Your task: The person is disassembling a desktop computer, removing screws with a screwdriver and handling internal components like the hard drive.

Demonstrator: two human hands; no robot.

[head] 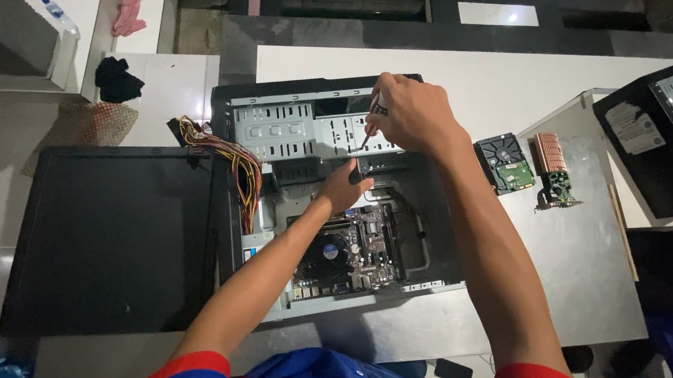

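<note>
Screwdriver [369, 126] w/ red-black handle sits pinched in right hand [416, 113], tip angled down into drive cage [322, 129] of open PC case [336, 189]. Left hand [344, 186] grips black part just below, steadying it. Best keep driver square to screw, light pressure, clear of motherboard [351, 253] & wire bundle [240, 169].
</note>
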